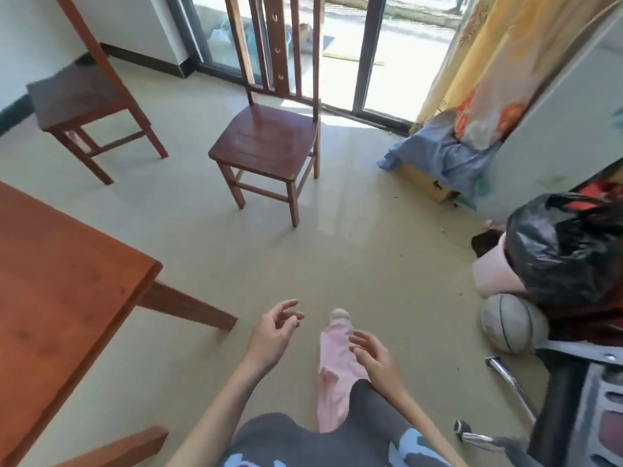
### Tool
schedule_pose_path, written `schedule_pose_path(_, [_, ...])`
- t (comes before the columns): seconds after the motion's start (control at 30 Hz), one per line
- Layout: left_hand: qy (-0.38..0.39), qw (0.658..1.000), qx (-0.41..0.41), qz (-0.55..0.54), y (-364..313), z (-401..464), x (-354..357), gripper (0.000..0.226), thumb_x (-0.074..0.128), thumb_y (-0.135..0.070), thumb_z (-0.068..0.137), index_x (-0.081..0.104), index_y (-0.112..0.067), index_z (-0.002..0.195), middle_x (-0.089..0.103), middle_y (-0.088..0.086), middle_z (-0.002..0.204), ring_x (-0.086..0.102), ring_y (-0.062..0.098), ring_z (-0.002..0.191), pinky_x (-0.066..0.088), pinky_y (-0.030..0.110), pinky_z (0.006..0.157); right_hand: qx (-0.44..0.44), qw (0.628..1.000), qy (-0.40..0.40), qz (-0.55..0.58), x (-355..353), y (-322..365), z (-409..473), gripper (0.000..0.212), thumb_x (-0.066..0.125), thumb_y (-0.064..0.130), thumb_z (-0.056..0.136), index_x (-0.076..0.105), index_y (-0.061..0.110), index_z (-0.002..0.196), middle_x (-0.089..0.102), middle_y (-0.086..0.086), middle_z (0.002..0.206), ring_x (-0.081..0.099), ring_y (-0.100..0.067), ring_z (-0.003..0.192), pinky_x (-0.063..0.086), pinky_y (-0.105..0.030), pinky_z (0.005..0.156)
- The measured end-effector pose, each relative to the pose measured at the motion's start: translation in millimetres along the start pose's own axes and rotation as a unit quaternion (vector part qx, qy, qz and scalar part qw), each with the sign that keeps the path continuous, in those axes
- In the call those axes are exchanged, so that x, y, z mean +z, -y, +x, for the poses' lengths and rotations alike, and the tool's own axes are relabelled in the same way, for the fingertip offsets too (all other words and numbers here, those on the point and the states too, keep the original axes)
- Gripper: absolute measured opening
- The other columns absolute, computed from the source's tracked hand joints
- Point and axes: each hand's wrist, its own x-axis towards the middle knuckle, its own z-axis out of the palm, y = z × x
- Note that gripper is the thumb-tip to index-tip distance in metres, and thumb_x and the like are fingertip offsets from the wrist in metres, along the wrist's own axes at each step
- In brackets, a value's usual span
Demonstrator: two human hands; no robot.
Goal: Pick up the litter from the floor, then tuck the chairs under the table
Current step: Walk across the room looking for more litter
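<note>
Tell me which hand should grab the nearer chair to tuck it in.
Probably the left hand. It is open, holds nothing, and sits more in line with the chair and the table. The right hand is also empty, but lies on the side away from the table.

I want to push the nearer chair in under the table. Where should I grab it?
Likely the chair by its tall backrest's side posts, approached from the window side: its seat front faces you, and both hands, left and right, are empty.
</note>
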Motion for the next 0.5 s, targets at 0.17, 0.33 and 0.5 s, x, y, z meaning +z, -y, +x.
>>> schedule_pose_path(0.17, [0.018, 1.000, -0.025, -0.008, -58, 98, 31, 0.028, 0.047, -0.005, 0.091, 0.055, -0.018, 0.114, 0.067, -0.003, 0.093, 0.063, 0.013, 0.085, 0.045, 0.021, 0.072, 0.000, 1.000, 0.010, -0.018, -60, 68, 112, 0.030, 0.049, -0.001, 0.089, 0.055, 0.014, 0.114, 0.062, -0.011, 0.119, 0.059, -0.022, 0.109, 0.045, -0.030, 0.094])
schedule_pose_path(0.33, [0.012, 0.998, -0.046, -0.030, -118, 182, 54, 0.026, 0.047, -0.004, 0.091, 0.056, -0.019, 0.110, 0.067, -0.005, 0.087, 0.063, -0.002, 0.067, 0.045, 0.020, 0.064, -0.026, 1.000, -0.004, -0.014, -111, 154, 206, 0.032, 0.050, -0.001, 0.088, 0.054, 0.006, 0.119, 0.062, -0.009, 0.114, 0.059, -0.020, 0.106, 0.045, -0.030, 0.093])
schedule_pose_path(0.5, [0.011, 0.998, -0.053, -0.033, -169, 269, 63, 0.021, 0.050, -0.012, 0.087, 0.057, -0.022, 0.104, 0.068, -0.002, 0.086, 0.063, -0.003, 0.065, 0.048, 0.015, 0.062, -0.040, 0.999, -0.021, 0.007, -148, 217, 287, 0.043, 0.050, 0.020, 0.076, 0.055, 0.011, 0.118, 0.063, -0.004, 0.110, 0.061, -0.018, 0.104, 0.046, -0.032, 0.094])
